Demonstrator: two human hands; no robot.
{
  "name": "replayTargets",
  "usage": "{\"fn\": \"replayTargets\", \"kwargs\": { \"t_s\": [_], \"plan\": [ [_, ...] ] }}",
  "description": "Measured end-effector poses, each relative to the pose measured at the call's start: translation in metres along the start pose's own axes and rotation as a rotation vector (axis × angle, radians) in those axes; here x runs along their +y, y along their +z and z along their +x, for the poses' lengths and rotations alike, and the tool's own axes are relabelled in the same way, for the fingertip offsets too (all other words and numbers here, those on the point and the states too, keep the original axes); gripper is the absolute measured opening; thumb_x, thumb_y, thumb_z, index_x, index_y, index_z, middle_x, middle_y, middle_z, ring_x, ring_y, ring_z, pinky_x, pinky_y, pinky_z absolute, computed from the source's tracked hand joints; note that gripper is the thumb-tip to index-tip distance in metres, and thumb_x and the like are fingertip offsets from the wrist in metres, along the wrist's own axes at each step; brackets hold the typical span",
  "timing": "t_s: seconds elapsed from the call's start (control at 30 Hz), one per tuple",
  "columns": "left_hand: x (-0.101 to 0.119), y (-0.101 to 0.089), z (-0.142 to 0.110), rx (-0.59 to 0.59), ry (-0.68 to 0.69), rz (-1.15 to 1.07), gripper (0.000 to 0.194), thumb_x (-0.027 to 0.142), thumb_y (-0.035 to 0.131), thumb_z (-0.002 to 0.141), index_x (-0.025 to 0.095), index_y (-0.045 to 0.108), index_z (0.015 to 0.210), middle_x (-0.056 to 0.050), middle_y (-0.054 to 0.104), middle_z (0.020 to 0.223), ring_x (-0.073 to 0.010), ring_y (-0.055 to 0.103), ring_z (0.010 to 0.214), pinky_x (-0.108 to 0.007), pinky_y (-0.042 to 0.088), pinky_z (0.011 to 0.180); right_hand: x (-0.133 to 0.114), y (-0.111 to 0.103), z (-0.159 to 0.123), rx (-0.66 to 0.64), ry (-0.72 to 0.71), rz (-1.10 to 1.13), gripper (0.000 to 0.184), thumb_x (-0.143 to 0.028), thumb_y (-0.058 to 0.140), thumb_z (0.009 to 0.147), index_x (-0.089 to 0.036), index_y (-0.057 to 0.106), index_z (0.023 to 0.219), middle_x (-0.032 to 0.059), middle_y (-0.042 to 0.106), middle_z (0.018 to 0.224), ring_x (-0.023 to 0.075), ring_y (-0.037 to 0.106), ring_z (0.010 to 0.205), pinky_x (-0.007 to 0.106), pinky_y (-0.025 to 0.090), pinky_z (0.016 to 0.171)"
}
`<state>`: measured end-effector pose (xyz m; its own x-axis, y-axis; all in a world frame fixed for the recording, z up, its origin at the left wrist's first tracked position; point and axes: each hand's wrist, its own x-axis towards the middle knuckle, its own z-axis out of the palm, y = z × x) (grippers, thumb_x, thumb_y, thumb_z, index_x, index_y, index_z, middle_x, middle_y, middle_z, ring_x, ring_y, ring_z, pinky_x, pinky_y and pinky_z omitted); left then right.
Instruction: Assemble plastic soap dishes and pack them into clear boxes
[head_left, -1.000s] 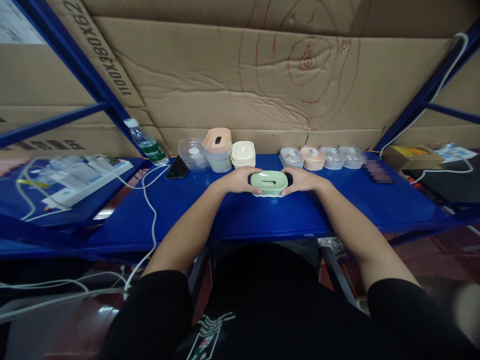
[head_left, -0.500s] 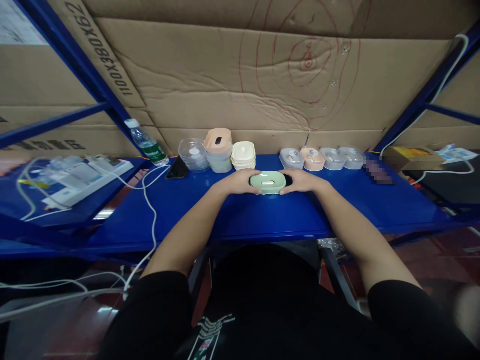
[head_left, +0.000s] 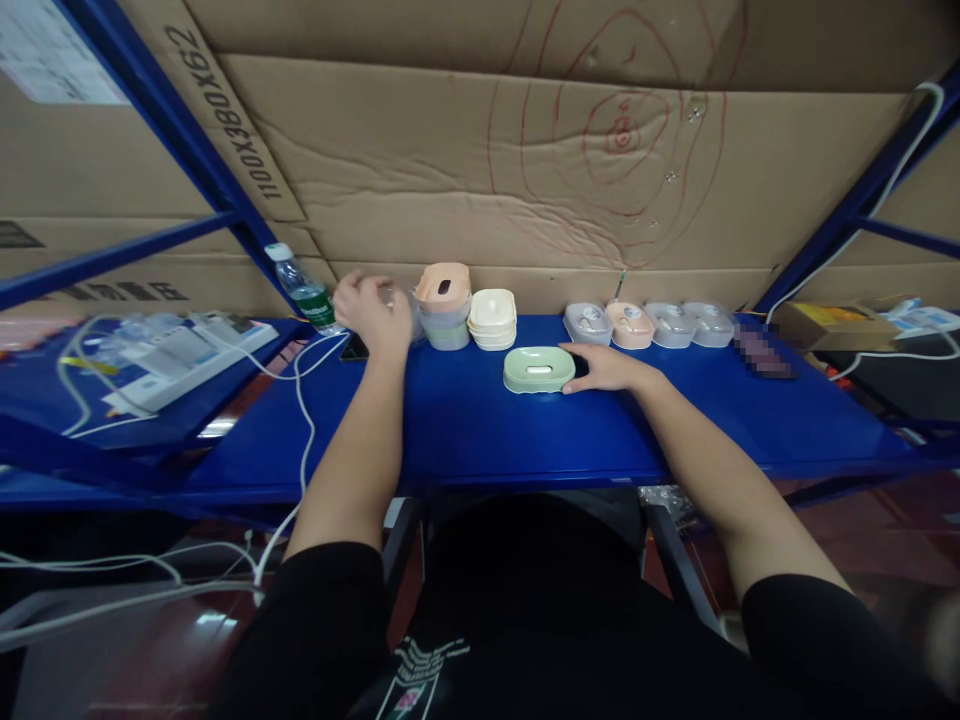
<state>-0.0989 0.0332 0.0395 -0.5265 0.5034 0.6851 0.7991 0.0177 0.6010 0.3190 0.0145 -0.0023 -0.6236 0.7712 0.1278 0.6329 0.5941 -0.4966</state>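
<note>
A pale green oval soap dish point(head_left: 540, 372) with a slot in its middle rests on the blue table. My right hand point(head_left: 606, 368) grips its right end, thumb at the near side and fingers at the far side. Off to the left, my left hand point(head_left: 375, 314) is over the stack of clear plastic covers point(head_left: 415, 318) and hides most of it. Its fingers are bent and apart, a little blurred, and nothing shows held in them. Right of that hand stand stacked peach and grey dish parts point(head_left: 444, 290) and a stack of cream dish parts point(head_left: 493, 318).
Several lidded soap boxes point(head_left: 631, 325) line the back right, beside a pixelated patch point(head_left: 763, 352). A water bottle point(head_left: 306, 292) and a dark phone point(head_left: 353, 348) lie at the left. A white cable point(head_left: 309, 430) hangs over the table's left part. Cardboard point(head_left: 420, 150) walls the back.
My left hand has let go of the green soap dish and moved left to the clear covers. My right hand stays at the dish's right end. The view has shifted slightly.
</note>
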Motion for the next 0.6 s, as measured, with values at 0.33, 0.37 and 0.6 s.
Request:
{"fn": "replayTargets", "kwargs": {
  "t_s": [0.33, 0.37, 0.6],
  "plan": [
    [-0.045, 0.023, 0.016, -0.315, -0.408, 0.025, 0.043, 0.046, 0.070, 0.096, 0.023, 0.071, 0.132, -0.014, 0.072, 0.144, -0.0396, 0.059, 0.143, -0.062, 0.032, 0.126, -0.006, -0.001, 0.000, 0.000, -0.006, 0.032, 0.097, -0.062, 0.096, 0.072, -0.027, 0.063, 0.156, 0.0113, 0.064, 0.160, 0.0428, 0.060, 0.148, 0.064, 0.044, 0.127],
    [-0.044, 0.022, 0.016, -0.315, -0.396, 0.029, 0.045, 0.046, 0.071, 0.096, 0.022, 0.071, 0.134, -0.015, 0.071, 0.147, -0.0402, 0.057, 0.145, -0.062, 0.032, 0.126, -0.006, -0.002, 0.000, -0.001, -0.008, 0.031, 0.096, -0.062, 0.095, 0.072, -0.028, 0.063, 0.156, 0.0108, 0.065, 0.159, 0.0426, 0.060, 0.148, 0.064, 0.044, 0.126],
    [-0.036, 0.016, 0.012, -0.277, -0.321, 0.022, 0.063, 0.045, 0.070, 0.094, 0.017, 0.065, 0.150, -0.020, 0.065, 0.155, -0.0445, 0.051, 0.151, -0.068, 0.032, 0.126, -0.006, -0.002, -0.001, 0.002, 0.007, 0.034, 0.097, -0.062, 0.096, 0.071, -0.029, 0.063, 0.156, 0.0102, 0.064, 0.160, 0.0438, 0.058, 0.149, 0.066, 0.042, 0.127]
  ]
}}
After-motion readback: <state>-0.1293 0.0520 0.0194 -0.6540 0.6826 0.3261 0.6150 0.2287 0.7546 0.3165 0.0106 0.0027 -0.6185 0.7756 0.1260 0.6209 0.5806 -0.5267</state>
